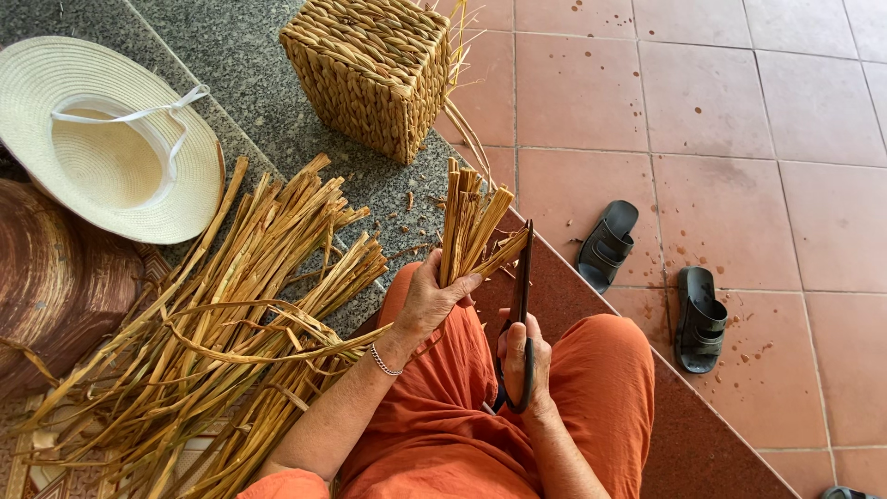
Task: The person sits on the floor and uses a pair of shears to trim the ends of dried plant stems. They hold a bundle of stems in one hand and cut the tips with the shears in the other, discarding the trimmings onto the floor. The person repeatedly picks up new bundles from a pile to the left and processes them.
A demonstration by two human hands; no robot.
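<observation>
My left hand [427, 300] grips a small bundle of dried straw stalks [467, 220], held upright with the ends fanning out above my fist. My right hand [523, 356] holds a pair of dark scissors [522, 305] by the handles, blades pointing up and touching the right side of the bundle. Both hands rest over my lap in orange trousers [591, 370]. A thin bracelet circles my left wrist.
A large heap of long dried stalks [231, 314] lies at my left. A woven straw basket [370, 69] stands ahead on the grey stone step. A pale straw hat [102, 139] lies upside down at far left. Two dark sandals [647, 277] sit on the tiled floor.
</observation>
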